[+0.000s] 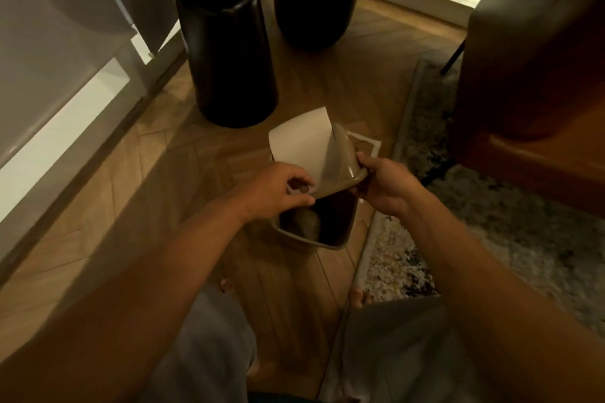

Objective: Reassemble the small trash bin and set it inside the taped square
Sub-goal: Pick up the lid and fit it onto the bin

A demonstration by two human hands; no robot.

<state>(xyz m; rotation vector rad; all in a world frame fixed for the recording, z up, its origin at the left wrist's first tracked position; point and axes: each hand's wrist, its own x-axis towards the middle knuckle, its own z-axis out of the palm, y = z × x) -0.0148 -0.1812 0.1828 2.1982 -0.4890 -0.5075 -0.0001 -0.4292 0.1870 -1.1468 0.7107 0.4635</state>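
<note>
Two hands are clamped on the lid (340, 157), which is held tilted just above the open bin (314, 232). The left hand (278, 190) is pinched on the lid's near left corner, and the right hand (383, 183) is wrapped around its right rim, so the hands are kept apart with the lid spanned between them. The white flap (301, 147) is swung up and away from the person, standing well clear of the frame. The bin is set on the wood floor (183, 173) directly beneath the hands, its mouth facing up and its longer side running roughly left to right, in line with the lid's own long side. The fit is judged to turn on this: the lid's near edge is already close over the bin's far rim, while its far edge is raised, so it needs to be levelled and drawn slightly toward the person before it can be pressed down. Both hands are about equally near the bin. The taped square (373, 145) is seen partly, just beyond the lid and to the right, beside the rug (491, 213); the bin stands short of it, so a short push forward and right is judged to remain.
</note>
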